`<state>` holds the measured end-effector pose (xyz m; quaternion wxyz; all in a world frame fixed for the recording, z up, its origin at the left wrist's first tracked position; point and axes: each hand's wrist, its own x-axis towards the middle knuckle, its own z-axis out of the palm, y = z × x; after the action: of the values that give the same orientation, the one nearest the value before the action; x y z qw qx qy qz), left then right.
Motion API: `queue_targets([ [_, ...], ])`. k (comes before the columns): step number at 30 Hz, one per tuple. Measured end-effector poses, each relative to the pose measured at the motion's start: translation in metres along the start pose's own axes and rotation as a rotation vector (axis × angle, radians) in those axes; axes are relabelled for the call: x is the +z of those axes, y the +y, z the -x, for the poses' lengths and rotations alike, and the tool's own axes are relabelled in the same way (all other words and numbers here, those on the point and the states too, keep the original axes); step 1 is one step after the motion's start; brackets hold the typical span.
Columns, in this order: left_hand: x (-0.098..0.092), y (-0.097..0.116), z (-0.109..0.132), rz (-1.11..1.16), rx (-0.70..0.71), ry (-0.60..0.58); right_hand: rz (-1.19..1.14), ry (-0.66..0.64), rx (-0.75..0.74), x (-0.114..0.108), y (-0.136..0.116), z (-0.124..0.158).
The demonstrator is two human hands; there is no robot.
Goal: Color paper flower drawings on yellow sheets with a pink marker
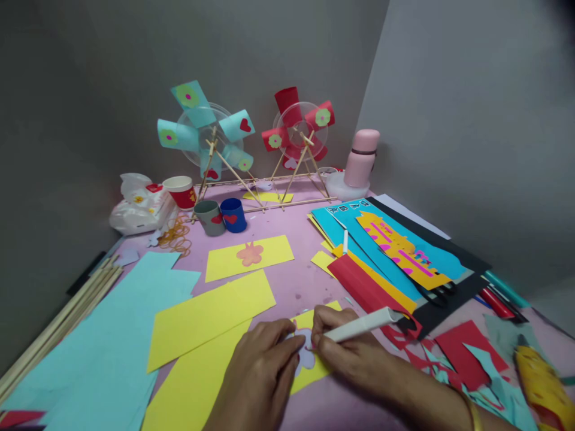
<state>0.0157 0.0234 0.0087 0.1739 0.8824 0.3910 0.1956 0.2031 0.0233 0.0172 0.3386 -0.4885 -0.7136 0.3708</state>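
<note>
As it lies flat on a small yellow card (317, 376), the lilac cut-out (307, 359) sits between the two hands, nearest of all the paper pieces to the person's working fingers. Its rounded lobes show on the right and near sides; the rest is covered, so its long axis and the way it points cannot be told. The card's far edge slants a little away toward the right.

The right hand (341, 341) is the one over the cut-out's right side, its grip pinched round a white pen (362, 324). The pen's long axis runs from upper right down to the left, its blunt end raised and its tip end aimed leftward at the cut-out; whether the tip touches is too hidden to say. The left hand (265, 365) comes in from the opposite side, palm down, fingertips resting on the cut-out's left part, loosely spread and closed round nothing that shows.

Just left of the left hand lie larger yellow sheets (197, 326), overlapping blue sheets (103, 347) farther out. Beyond the hands, a far card (220, 263) lies lengthwise from left to right on the pink counter (299, 269), bearing a butterfly (250, 255) whose feelers point away from the person. To the right are a paper stack (375, 258) and scraps (489, 386). At the back stand a grey cup (209, 219) beside a blue cup (233, 216), then a blue wheel (202, 114) and a red wheel (287, 106).
</note>
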Motion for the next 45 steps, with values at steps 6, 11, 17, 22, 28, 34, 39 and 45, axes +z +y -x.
queue_targets([
  [6,0.0011,0.0,-0.002,-0.024,0.01,0.02,0.005,0.016,-0.001,-0.0012,-0.0011,0.0007],
  [11,0.0011,-0.0006,-0.0009,-0.038,0.023,0.026,-0.017,0.013,0.023,-0.001,-0.0011,0.0014],
  [17,0.0006,-0.0003,-0.0017,-0.033,0.023,0.031,-0.022,0.006,0.016,-0.0002,0.0006,0.0029],
  [22,0.002,-0.0007,-0.0016,-0.025,0.011,0.001,-0.043,0.001,0.027,-0.0009,0.0008,0.0047],
  [28,0.0014,-0.0011,0.0,-0.026,0.024,0.006,-0.075,0.024,0.025,-0.0013,0.0006,0.0021],
  [34,0.0001,0.0002,-0.0006,-0.035,0.02,0.006,0.011,-0.013,0.007,-0.0014,-0.0003,-0.0005],
  [39,0.0001,0.0011,-0.0025,-0.043,0.033,0.047,0.038,0.013,0.013,-0.0013,-0.0023,0.0007],
  [45,0.0009,-0.001,-0.0008,-0.039,0.028,0.018,0.002,0.023,0.023,-0.0004,-0.0003,0.0032],
])
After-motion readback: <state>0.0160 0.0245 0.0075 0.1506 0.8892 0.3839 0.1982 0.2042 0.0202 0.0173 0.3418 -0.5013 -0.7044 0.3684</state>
